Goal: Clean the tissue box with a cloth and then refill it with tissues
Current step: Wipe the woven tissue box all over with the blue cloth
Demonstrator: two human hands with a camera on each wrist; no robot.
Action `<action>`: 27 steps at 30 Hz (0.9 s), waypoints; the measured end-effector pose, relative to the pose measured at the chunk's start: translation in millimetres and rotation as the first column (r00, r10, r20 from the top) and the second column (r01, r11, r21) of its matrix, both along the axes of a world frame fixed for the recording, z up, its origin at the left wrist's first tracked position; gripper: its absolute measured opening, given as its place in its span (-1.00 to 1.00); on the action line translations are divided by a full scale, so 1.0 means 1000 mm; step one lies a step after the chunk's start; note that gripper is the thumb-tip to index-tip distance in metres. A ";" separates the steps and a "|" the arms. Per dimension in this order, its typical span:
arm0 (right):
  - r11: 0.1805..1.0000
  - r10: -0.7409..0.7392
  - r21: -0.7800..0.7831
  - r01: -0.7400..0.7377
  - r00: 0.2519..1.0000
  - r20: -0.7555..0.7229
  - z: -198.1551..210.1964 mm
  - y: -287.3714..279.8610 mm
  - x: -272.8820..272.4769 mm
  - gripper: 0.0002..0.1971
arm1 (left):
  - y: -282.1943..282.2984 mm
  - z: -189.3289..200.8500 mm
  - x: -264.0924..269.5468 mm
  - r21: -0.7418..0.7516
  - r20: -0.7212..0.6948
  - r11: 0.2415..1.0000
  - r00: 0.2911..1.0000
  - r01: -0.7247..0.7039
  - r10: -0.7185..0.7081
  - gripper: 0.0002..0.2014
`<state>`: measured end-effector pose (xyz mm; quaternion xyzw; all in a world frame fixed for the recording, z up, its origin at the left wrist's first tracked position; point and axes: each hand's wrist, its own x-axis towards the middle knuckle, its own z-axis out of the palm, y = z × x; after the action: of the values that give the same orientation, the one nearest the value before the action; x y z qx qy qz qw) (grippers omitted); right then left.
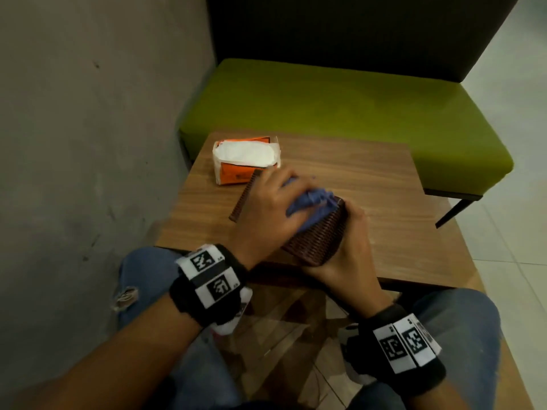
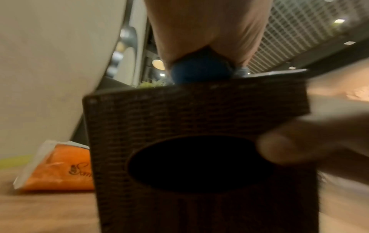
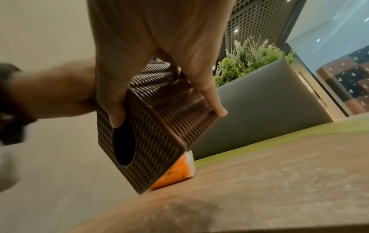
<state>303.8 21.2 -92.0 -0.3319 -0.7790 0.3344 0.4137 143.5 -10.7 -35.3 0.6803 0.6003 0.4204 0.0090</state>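
Note:
A dark brown woven tissue box [image 1: 316, 236] is tilted above the wooden table [image 1: 370, 184], its oval opening [image 2: 191, 164] facing me. My right hand [image 1: 352, 247] grips the box [image 3: 159, 126] from the side, thumb at the opening's edge. My left hand [image 1: 272, 205] holds a crumpled blue cloth [image 1: 310, 202] pressed onto the box's upper end; the cloth [image 2: 199, 71] bulges out under the palm. The box's flat woven lid [image 1: 245, 196] lies on the table behind my left hand. An opened orange pack of white tissues [image 1: 245, 159] lies at the table's far left.
A green bench seat [image 1: 340, 99] with a dark backrest stands beyond the table. A grey wall [image 1: 88, 128] closes the left side. My knees in blue jeans [image 1: 455, 315] are under the table's near edge. Tiled floor lies to the right.

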 end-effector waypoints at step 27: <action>0.998 0.061 0.002 -0.061 0.995 0.077 0.009 0.010 0.023 0.01 | -0.035 -0.029 -0.024 -0.023 0.100 0.998 0.993 -0.061 0.063 -0.81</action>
<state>327.2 31.2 -82.6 -0.3196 -0.8049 0.3321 0.3737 119.8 -45.6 -64.2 0.6390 0.6241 0.4483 0.0330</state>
